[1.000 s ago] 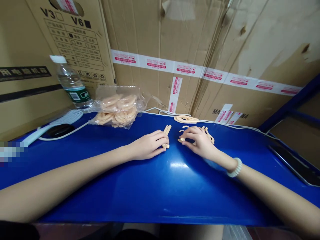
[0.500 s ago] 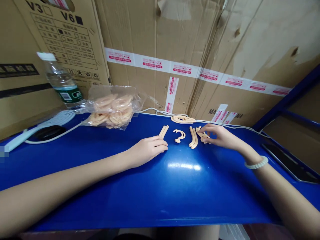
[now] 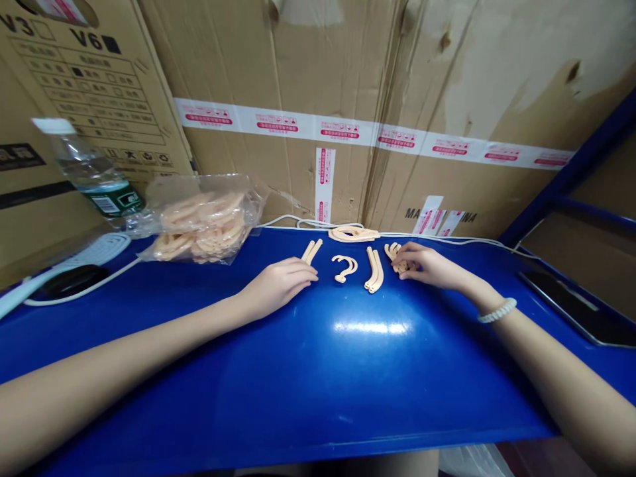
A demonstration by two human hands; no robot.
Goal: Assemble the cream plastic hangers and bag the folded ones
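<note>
On the blue table lie beige plastic pieces that look like parts of folding hangers. My left hand [image 3: 278, 285] rests with fingers together over the near ends of a pair of hanger arms [image 3: 311, 250], whose far ends show. My right hand [image 3: 422, 265] closes its thumb and fingers on a small cluster of hanger hooks [image 3: 392, 252], partly hidden by the fingers. Between the hands lie two nested loose hooks [image 3: 352, 266] and a pair of curved hanger arms [image 3: 373, 270], touched by neither hand. Behind them sits a folded hanger [image 3: 352, 234].
A clear bag of beige hangers [image 3: 203, 218] stands back left, beside a water bottle [image 3: 94, 169]. A pale fan-shaped paddle [image 3: 99, 255] and a black object [image 3: 74, 281] lie farther left. A phone [image 3: 576, 308] lies right. White cable [image 3: 437, 237] runs before the cardboard boxes [image 3: 278, 66].
My right hand's fingers have drawn together on the cluster of hooks. My left hand stays on its hanger arms. The camera view has shifted, moving the scene slightly left.
</note>
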